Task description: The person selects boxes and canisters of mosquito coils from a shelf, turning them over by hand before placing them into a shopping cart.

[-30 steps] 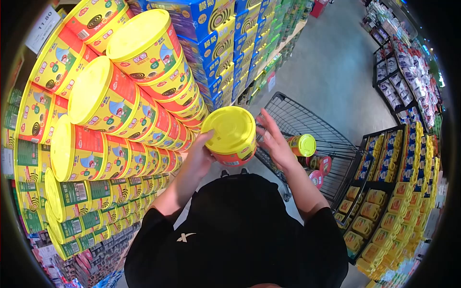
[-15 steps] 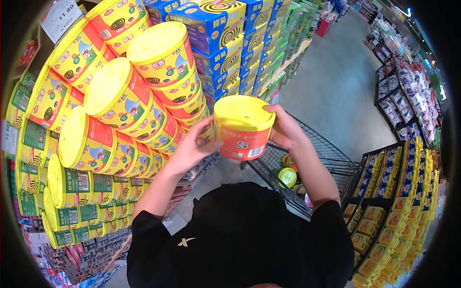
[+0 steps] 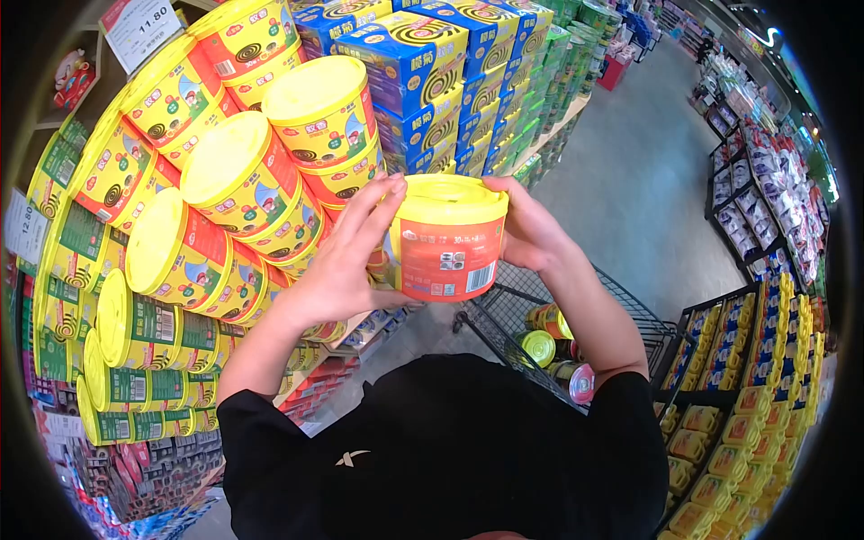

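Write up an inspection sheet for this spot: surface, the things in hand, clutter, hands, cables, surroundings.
Surface: no worktable seen; grey floor of a shop aisle.
Things in hand: one yellow-lidded tub, held upright, its red label and barcode facing the camera.
Clutter: wire cart below the tub, with several cans lying in it.
Hands: left hand and right hand grip the tub from opposite sides.
Cables: nothing seen.
Surroundings: stacked tubs of the same kind on the shelf to the left, blue boxes beyond them, a price tag reading 11.80, yellow packs in racks on the right.
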`<action>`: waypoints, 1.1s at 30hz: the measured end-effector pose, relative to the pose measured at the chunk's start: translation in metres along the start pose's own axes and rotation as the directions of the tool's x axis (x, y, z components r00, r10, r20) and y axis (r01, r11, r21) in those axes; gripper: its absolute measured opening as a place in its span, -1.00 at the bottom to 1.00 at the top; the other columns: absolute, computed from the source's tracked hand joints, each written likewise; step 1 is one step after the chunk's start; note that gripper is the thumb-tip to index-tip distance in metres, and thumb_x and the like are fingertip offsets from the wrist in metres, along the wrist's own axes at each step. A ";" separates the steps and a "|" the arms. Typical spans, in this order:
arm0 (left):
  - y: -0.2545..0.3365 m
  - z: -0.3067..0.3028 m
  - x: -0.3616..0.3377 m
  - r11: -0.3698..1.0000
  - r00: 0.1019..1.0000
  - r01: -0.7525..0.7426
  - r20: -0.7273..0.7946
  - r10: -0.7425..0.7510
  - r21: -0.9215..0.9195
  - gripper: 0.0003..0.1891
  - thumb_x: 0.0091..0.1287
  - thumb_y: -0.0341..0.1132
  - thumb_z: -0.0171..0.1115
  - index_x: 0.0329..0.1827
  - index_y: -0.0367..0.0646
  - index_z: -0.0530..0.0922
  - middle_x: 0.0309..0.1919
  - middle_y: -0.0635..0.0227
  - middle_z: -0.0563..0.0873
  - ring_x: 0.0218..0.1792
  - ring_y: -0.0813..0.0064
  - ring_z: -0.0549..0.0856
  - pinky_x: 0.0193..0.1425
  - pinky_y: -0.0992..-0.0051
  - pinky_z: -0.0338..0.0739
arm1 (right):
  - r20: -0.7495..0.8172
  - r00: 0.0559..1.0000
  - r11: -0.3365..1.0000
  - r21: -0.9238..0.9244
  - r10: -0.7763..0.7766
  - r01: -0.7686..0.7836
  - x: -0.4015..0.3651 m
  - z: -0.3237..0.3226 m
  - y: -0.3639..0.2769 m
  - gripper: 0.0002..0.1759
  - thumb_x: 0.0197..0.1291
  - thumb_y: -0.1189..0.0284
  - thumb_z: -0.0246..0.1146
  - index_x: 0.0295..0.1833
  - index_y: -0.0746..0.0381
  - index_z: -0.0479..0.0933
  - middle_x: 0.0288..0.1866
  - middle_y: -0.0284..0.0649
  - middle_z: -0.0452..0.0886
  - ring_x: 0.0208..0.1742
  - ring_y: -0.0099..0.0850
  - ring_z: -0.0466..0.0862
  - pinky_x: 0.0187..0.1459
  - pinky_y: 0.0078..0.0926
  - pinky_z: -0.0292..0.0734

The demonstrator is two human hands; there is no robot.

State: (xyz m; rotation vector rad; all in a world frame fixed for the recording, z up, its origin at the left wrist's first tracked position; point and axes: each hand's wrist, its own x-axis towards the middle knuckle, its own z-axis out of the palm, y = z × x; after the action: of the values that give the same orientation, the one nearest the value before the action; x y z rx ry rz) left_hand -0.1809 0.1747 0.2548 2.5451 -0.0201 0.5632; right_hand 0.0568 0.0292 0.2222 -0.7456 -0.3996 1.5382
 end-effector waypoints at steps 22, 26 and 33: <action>0.009 0.005 -0.017 0.997 0.993 -0.077 -0.088 0.074 -0.027 0.34 -0.26 -0.39 0.74 0.67 -0.10 0.05 0.60 -0.03 0.11 0.60 -0.12 0.16 0.62 0.05 0.23 | 0.094 0.996 0.989 0.149 0.004 -0.018 0.014 -0.018 0.015 -0.29 0.50 0.03 -0.04 0.42 0.45 0.37 0.39 0.11 0.54 0.34 -0.14 0.62 0.41 -0.17 0.46; 0.013 0.003 -0.017 0.982 0.986 -0.114 -0.106 0.131 0.151 0.30 -0.22 -0.41 0.71 0.67 -0.04 0.06 0.60 -0.04 0.09 0.61 -0.16 0.15 0.61 0.04 0.23 | -0.024 0.992 0.991 0.060 -0.121 0.122 0.005 0.003 0.015 -0.36 0.53 0.07 -0.06 0.37 0.42 0.41 0.35 0.02 0.59 0.31 -0.22 0.62 0.41 -0.23 0.44; 0.002 0.006 -0.015 0.991 0.988 -0.078 -0.122 0.092 0.109 0.30 -0.18 -0.46 0.66 0.68 0.02 0.00 0.61 -0.05 0.09 0.60 -0.15 0.16 0.61 0.05 0.23 | -0.154 0.951 0.962 -0.100 -0.267 0.254 0.001 0.029 0.018 -0.30 0.60 -0.04 -0.09 0.42 0.38 0.39 0.39 -0.04 0.56 0.34 -0.28 0.61 0.40 -0.30 0.47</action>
State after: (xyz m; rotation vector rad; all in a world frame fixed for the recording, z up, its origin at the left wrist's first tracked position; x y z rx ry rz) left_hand -0.1921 0.1684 0.2454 2.6135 -0.0558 0.7771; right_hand 0.0241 0.0326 0.2308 -0.8412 -0.4185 1.2085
